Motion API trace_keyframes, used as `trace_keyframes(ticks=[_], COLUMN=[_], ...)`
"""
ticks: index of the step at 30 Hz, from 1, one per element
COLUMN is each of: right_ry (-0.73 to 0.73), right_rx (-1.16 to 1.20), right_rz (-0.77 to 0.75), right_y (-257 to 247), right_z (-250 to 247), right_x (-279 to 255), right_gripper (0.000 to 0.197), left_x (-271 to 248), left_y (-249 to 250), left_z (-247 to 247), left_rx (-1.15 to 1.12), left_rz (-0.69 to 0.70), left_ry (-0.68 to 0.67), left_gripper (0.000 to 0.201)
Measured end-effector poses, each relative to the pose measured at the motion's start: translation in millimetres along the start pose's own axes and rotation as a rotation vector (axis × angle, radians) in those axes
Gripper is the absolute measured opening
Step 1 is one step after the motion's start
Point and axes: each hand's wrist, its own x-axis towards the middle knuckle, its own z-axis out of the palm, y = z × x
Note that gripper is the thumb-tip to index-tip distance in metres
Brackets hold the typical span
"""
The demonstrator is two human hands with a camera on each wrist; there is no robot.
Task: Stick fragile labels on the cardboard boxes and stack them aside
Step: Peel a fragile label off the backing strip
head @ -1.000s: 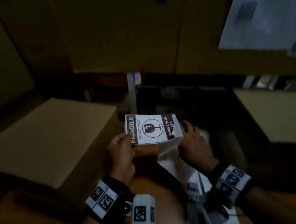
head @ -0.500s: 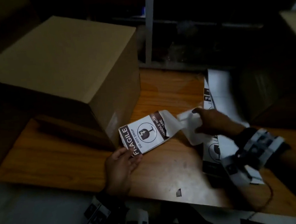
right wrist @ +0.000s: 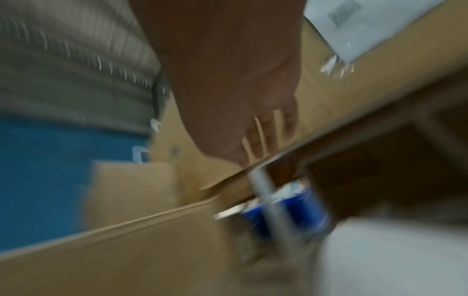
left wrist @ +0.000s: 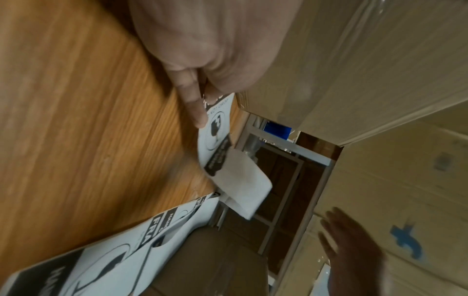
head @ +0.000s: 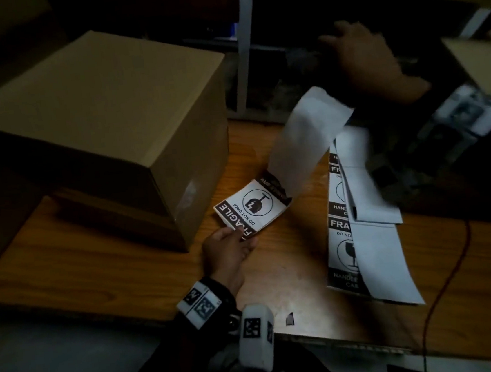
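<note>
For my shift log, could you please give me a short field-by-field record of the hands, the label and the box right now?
left hand: pinches the fragile label at its FRAGILE end
fragile label: low over the wooden table, white backing peeled up at the far end
right hand: raised beyond the table, fingers spread, holding nothing
cardboard box: closed, on the table, left of the label
label strip: lies on the table to the right

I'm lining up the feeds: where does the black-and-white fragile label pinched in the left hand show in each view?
Head: black-and-white fragile label at centre, beside the brown cardboard box.
Left wrist: centre, under the fingertips.
Right wrist: not in it.
Shared landmark: the orange wooden table, head and left wrist only.
</note>
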Motion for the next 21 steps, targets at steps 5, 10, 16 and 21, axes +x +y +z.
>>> trace_keyframes(ticks=[5, 10, 16, 21], right_ry=[-0.125, -0.292, -0.278, -0.245], right_rx=[0.575, 0.768, 0.876, 0.902], right_rz=[-0.105, -0.041, -0.020, -0.016], right_y=[-72, -104, -119, -121], right_z=[66, 145, 166, 173], right_x=[-110, -163, -184, -187], right_gripper=[0.016, 0.016, 0.021, 0.022], left_x=[-4, 0, 1, 3], left_y=[-8, -18, -23, -25], left_z=[-6, -22, -35, -42], left_rx=[-0.032, -0.035, -0.117, -0.114], left_rz=[0.017, 0.021, -0.026, -0.026], left_ry=[-0.138, -0.150, -0.161, -0.176], left_gripper=[0.019, 0.018, 0.010, 0.011])
